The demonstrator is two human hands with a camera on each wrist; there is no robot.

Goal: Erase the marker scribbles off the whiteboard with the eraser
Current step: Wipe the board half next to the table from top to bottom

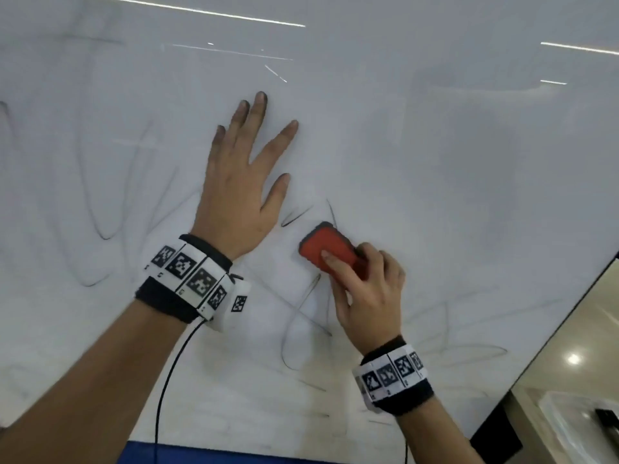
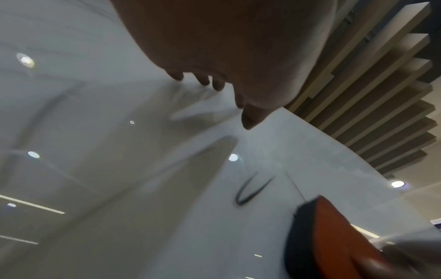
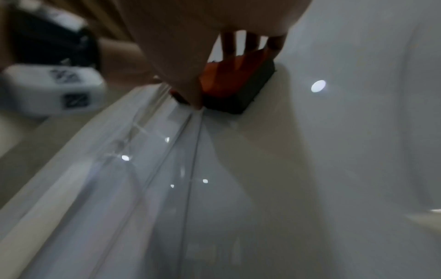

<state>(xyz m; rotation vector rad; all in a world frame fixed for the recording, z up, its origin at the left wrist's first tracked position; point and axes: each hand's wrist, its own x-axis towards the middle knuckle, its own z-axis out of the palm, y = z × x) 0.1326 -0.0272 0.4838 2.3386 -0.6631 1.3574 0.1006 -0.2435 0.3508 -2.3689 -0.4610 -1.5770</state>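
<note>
The whiteboard (image 1: 435, 145) fills the head view and carries thin dark marker scribbles (image 1: 294, 329) across its lower half, with fainter grey traces on the left. My right hand (image 1: 365, 289) grips a red eraser (image 1: 326, 251) with a dark felt pad and presses it flat on the board. A short V-shaped stroke (image 1: 294, 216) lies just up-left of the eraser (image 2: 334, 241). My left hand (image 1: 244, 175) rests flat on the board with fingers spread, to the eraser's upper left. In the right wrist view the fingers curl over the eraser (image 3: 238, 83).
The board's dark right edge (image 1: 536, 363) slants down to the right; beyond it lies a beige counter (image 1: 576, 380) with a clear container. A blue strip (image 1: 201, 453) runs under the board's bottom edge. A black cable (image 1: 167, 380) hangs from my left wristband.
</note>
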